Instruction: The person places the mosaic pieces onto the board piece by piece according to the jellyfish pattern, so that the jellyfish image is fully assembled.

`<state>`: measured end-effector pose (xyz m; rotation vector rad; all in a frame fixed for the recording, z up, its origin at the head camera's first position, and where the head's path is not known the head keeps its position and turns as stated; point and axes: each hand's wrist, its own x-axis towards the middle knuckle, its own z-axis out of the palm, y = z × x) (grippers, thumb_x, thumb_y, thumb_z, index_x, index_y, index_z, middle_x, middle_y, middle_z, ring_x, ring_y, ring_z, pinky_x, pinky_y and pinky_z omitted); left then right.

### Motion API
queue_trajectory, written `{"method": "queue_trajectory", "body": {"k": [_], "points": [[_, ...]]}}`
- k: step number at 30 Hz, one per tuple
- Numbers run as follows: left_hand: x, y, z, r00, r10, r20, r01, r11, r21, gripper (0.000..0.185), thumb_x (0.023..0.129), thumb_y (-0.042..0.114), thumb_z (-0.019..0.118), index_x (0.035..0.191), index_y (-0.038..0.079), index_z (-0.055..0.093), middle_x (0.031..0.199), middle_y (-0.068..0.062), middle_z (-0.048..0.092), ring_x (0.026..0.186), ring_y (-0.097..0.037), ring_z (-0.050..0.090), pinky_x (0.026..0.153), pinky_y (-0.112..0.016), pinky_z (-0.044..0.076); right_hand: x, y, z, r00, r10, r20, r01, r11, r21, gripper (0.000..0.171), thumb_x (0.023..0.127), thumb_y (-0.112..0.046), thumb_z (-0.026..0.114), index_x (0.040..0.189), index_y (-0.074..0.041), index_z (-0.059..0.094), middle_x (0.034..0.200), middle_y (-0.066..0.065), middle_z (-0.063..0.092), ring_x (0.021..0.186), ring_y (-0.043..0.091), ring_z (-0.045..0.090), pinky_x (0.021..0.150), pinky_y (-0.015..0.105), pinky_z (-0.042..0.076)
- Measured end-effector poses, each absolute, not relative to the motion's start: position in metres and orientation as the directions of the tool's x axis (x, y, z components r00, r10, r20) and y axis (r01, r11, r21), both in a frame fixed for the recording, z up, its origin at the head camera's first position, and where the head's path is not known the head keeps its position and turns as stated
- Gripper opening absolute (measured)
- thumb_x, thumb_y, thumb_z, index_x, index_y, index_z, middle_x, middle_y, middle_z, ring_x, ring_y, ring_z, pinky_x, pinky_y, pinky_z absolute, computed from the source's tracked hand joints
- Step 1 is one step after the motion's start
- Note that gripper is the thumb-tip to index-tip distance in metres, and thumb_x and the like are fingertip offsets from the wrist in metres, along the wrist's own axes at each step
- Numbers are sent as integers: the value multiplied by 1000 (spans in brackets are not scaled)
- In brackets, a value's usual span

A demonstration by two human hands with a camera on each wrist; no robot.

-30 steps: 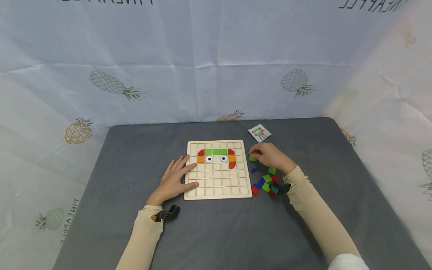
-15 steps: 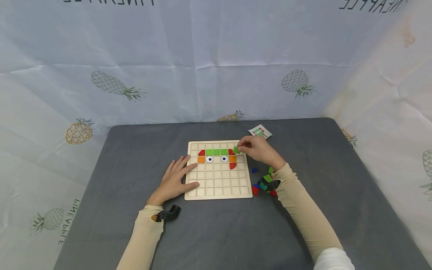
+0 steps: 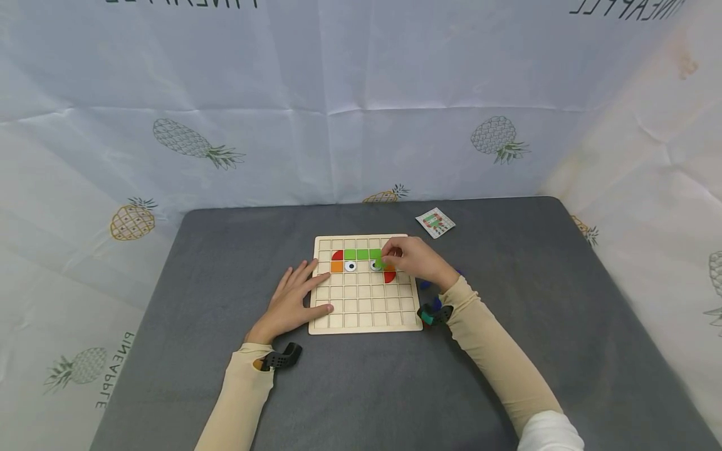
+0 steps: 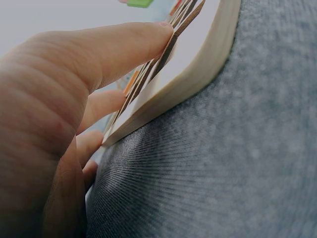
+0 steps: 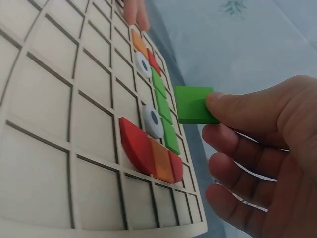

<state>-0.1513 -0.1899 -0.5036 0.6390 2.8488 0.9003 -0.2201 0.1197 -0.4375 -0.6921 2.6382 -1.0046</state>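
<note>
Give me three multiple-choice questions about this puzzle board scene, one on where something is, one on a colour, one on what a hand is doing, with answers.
1. Where does the small picture card lie?
A. On the board
B. On the grey table, beyond the board's far right corner
C. Under the left hand

2. What colour is the square tile that the right hand carries?
A. Green
B. Blue
C. Orange

3. What is the left hand doing?
A. Pinching a tile
B. Lifted off the table
C. Resting flat on the wooden grid board, at its left edge

Answers: 1 B, the card sits on the cloth apart from the board. 2 A, the right wrist view shows a green square between thumb and finger. 3 C, straight fingers lie on the frame.
</note>
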Motion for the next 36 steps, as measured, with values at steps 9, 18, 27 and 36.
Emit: {"method": "queue_trajectory", "body": {"k": [9, 18, 27, 36], "points": [[-151, -190, -504, -909, 414, 40, 362, 740, 567, 74, 83, 62, 62, 147, 31, 40, 162, 2, 15, 151, -24, 7, 122, -48, -3, -219, 110, -448, -835, -543, -91, -363, 668, -649, 11, 93, -20, 64, 96, -12, 72, 80, 0, 67, 63, 11, 56, 58, 26, 47], [-151, -190, -504, -910, 413, 36, 359, 743, 565, 74, 83, 61, 62, 147, 30, 40, 162, 2, 15, 151, -24, 7, 122, -48, -3, -220, 107, -458, -834, -542, -107, -366, 687, -628, 9, 92, -20, 65, 93, -15, 72, 76, -4, 66, 60, 11, 52, 57, 25, 44], [-151, -190, -504, -911, 412, 34, 357, 743, 566, 74, 83, 61, 62, 147, 31, 40, 162, 2, 15, 151, -24, 6, 122, -48, -3, -217, 104, -459, -834, -542, -106, -386, 709, -590, 8, 92, -19, 65, 91, -15, 72, 69, -4, 64, 57, 11, 51, 56, 25, 42], [-151, -190, -504, -911, 411, 38, 359, 743, 565, 74, 83, 62, 62, 147, 31, 40, 162, 2, 15, 151, -23, 6, 122, -48, -3, -213, 99, -458, -850, -522, -69, -429, 764, -482, 10, 91, -20, 65, 83, -20, 70, 73, -6, 60, 62, 9, 51, 61, 25, 43]]}}
